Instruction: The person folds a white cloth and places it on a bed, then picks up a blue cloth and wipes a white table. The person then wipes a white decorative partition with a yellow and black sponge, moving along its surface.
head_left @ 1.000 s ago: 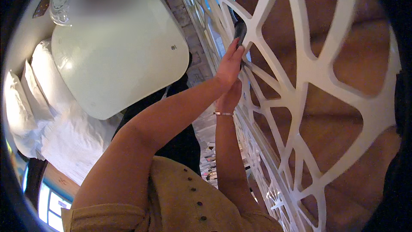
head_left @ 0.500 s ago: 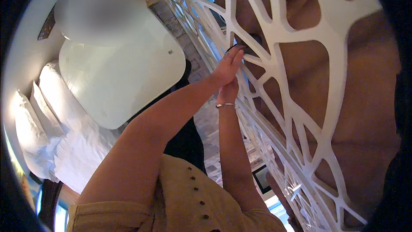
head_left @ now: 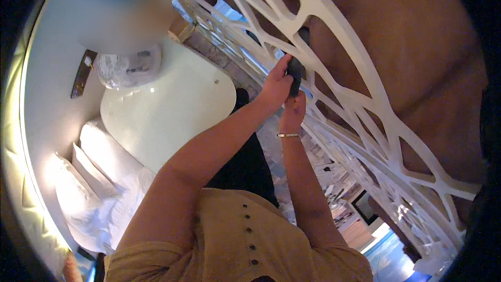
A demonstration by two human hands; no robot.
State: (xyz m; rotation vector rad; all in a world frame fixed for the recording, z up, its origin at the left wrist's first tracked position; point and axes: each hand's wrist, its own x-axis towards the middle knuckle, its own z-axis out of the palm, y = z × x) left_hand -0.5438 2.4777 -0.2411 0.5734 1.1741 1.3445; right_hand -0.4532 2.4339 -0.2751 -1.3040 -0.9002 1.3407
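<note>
Both my hands meet in front of a white lattice screen (head_left: 383, 120). Between them is a dark grey, soft-looking object (head_left: 295, 75), perhaps a folded cloth; its exact kind does not show. My left hand (head_left: 277, 86) grips its upper part, thumb laid over it and fingers partly hidden behind. My right hand (head_left: 293, 114), with a thin bracelet at the wrist, is closed at its lower end. A second small dark patch (head_left: 304, 34) shows behind the lattice, just above my hands.
To the left stands a pale, rounded table (head_left: 172, 107) with a clear plastic-wrapped bundle (head_left: 129, 69) at its far end. White pillows (head_left: 78, 185) lie on a white-covered seat beside it. Brown material (head_left: 412, 47) spans behind the screen. A framed dark panel (head_left: 365, 208) shows lower right.
My hands have come slightly down and apart, and the dark grey object now shows between them. The view has shifted, bringing the plastic-wrapped bundle and more of the room into sight.
</note>
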